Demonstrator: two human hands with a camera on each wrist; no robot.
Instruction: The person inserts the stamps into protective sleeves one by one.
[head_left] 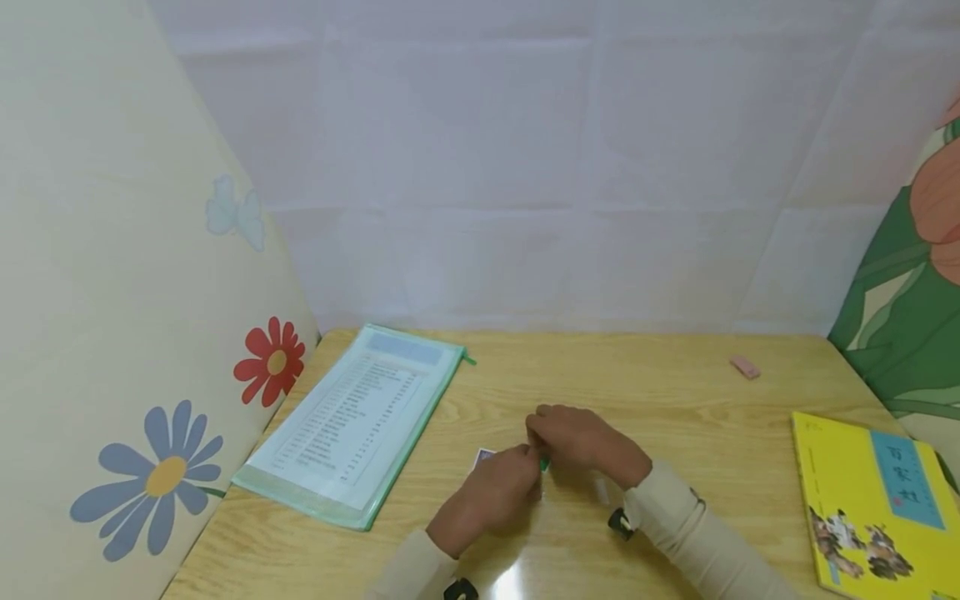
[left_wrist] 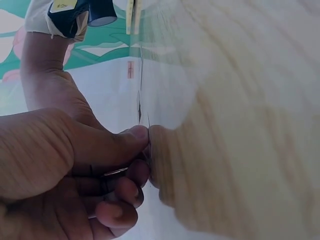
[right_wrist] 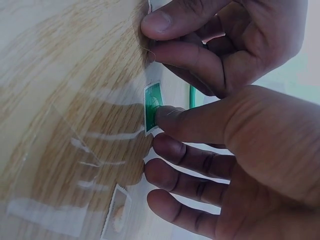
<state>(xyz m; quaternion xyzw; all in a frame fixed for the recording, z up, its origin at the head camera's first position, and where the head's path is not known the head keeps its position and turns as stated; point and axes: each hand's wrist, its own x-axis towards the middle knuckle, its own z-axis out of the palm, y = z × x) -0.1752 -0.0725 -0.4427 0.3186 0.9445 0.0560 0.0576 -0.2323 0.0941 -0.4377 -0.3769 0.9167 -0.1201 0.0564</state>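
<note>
In the right wrist view, a small green stamp with a white border (right_wrist: 151, 100) stands on edge at the thumb of my right hand (right_wrist: 270, 150), which pinches it. My left hand (right_wrist: 240, 40) is right beside it, thumb and index finger pinching the edge of a thin, clear plastic piece (right_wrist: 150, 54). In the head view, my left hand (head_left: 498, 492) and right hand (head_left: 581, 437) meet low over the table. A second stamp (right_wrist: 118, 212) and a clear plastic sleeve (right_wrist: 55, 175) lie on the table below my right fingers. A dark-printed stamp (head_left: 483, 456) shows partly behind my left hand.
A green-edged zip folder with a printed sheet (head_left: 352, 425) lies at the left on the wooden table (head_left: 600, 375). A yellow book (head_left: 847, 475) is at the right edge, and a small pink eraser (head_left: 745, 367) sits near the back. Draped cloth walls surround the table.
</note>
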